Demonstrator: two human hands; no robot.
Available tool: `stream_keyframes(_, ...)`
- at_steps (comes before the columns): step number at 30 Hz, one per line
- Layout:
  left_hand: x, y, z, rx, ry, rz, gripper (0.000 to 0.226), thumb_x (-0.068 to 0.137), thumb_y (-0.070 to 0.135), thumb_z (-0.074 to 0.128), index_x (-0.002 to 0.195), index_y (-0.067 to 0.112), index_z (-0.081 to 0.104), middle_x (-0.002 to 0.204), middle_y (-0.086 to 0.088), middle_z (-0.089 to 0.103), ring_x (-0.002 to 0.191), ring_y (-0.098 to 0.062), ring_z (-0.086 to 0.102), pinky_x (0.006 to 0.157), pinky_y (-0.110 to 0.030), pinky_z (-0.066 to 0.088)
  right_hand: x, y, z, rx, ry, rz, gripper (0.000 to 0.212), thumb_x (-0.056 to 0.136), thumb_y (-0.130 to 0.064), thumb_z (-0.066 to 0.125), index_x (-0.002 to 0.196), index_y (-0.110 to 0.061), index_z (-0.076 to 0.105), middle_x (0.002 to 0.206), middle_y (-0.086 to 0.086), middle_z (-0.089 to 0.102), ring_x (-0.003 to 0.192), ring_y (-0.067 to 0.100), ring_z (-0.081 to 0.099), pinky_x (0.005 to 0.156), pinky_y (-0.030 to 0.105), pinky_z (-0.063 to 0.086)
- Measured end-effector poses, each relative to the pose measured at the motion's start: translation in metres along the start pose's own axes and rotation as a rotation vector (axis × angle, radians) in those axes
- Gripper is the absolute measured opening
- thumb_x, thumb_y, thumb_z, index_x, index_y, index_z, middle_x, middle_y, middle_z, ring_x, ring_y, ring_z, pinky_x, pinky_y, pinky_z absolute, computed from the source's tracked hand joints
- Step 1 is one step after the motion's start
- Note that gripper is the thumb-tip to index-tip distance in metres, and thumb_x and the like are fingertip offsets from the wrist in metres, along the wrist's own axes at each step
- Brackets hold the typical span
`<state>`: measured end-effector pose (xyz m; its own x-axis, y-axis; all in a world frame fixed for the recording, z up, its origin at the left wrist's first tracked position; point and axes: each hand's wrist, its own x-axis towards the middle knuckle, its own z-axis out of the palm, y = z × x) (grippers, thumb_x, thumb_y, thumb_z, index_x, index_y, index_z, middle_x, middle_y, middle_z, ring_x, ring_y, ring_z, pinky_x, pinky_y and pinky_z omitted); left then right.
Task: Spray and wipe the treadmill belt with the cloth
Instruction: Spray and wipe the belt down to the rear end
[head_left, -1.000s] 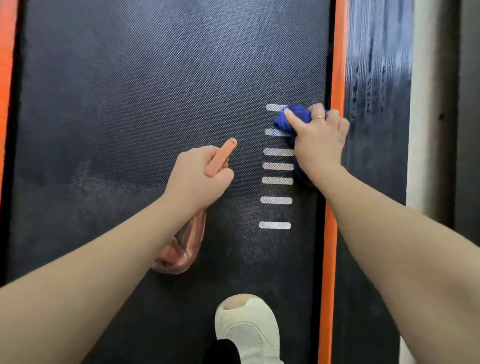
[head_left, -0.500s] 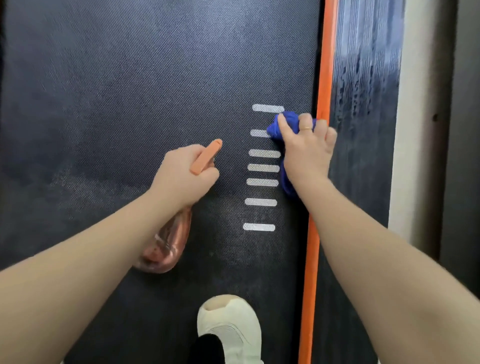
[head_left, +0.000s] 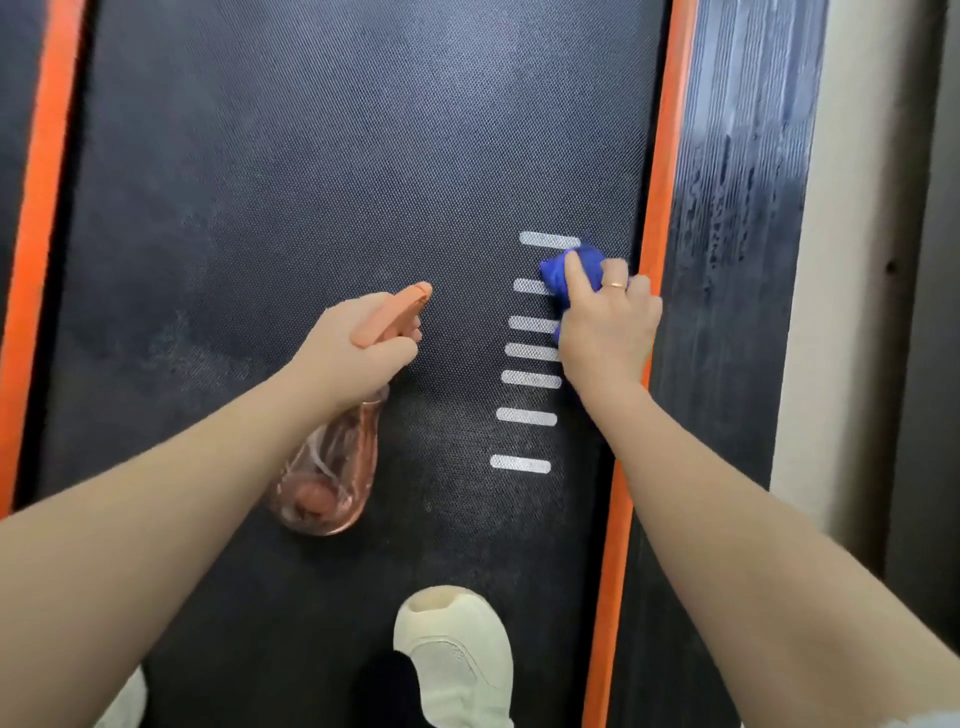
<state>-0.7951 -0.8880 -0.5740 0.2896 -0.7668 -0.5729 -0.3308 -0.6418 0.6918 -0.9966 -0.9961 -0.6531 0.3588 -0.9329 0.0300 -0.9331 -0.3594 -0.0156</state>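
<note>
From the head camera, looking down, the dark textured treadmill belt (head_left: 322, 182) fills most of the frame, edged by an orange strip (head_left: 657, 171) on the right and another orange strip (head_left: 39, 208) on the left. The right hand (head_left: 605, 332) presses a bunched blue cloth (head_left: 569, 270) against the belt close to the right orange strip, its fingers curled over the cloth with the forefinger stretched forward across the top; a ring (head_left: 615, 284) sits on one finger. The cloth lies over the right ends of a column of short white bars (head_left: 530, 379) printed on the belt, just below the topmost bar. The left hand (head_left: 356, 353) is wrapped round the neck of a pinkish see-through spray bottle (head_left: 330, 467), whose orange nozzle head (head_left: 392, 314) points forward and to the right, while the bottle body hangs down below the wrist above the belt. A cream-coloured shoe (head_left: 457, 654) stands on the belt at the bottom edge. To the right of the orange strip runs a dark, ribbed side rail (head_left: 737, 208) with wet streaks, and beyond it a pale wall (head_left: 831, 260).
</note>
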Motion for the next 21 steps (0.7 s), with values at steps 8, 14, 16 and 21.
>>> stream_keyframes(8,0.000,0.002,-0.004,-0.007,0.090,-0.005,0.025,0.060,0.024,0.050,0.080,0.017,0.063,0.092,-0.007,0.070,0.090,-0.026,0.063,0.089,-0.045,0.050,-0.038,-0.004,0.006,0.110,-0.020,-0.110,0.051,0.067,-0.028,0.042,0.111,-0.017,0.067,0.087,0.016,0.060,0.057,0.029,0.052,0.051,0.030,0.039)
stream_keyframes(14,-0.014,-0.003,-0.010,-0.010,0.111,0.042,0.033,0.060,0.023,0.048,0.086,0.011,0.065,0.080,0.007,0.065,0.065,-0.002,0.053,0.068,-0.022,0.043,-0.055,-0.060,-0.009,0.270,-0.292,0.109,0.062,0.074,-0.030,0.068,0.133,-0.021,0.051,0.117,0.021,0.054,0.078,0.035,0.058,0.067,0.037,0.047)
stream_keyframes(16,-0.021,-0.005,-0.015,-0.027,0.119,0.040,0.033,0.060,0.021,0.047,0.087,0.010,0.064,0.074,0.011,0.062,0.060,0.003,0.050,0.063,-0.014,0.040,-0.085,-0.077,-0.012,0.249,-0.258,-0.218,0.066,0.055,-0.032,0.079,0.118,-0.018,0.064,0.097,0.017,0.062,0.061,0.031,0.057,0.053,0.032,0.046)
stream_keyframes(21,-0.026,-0.015,-0.027,-0.031,0.120,0.041,0.033,0.060,0.019,0.048,0.088,0.013,0.065,0.086,0.002,0.067,0.071,-0.007,0.056,0.069,-0.016,0.044,-0.055,-0.047,-0.003,0.080,-0.066,-0.420,0.046,0.068,-0.024,0.055,0.112,-0.022,0.067,0.083,0.012,0.060,0.056,0.028,0.053,0.050,0.030,0.037)
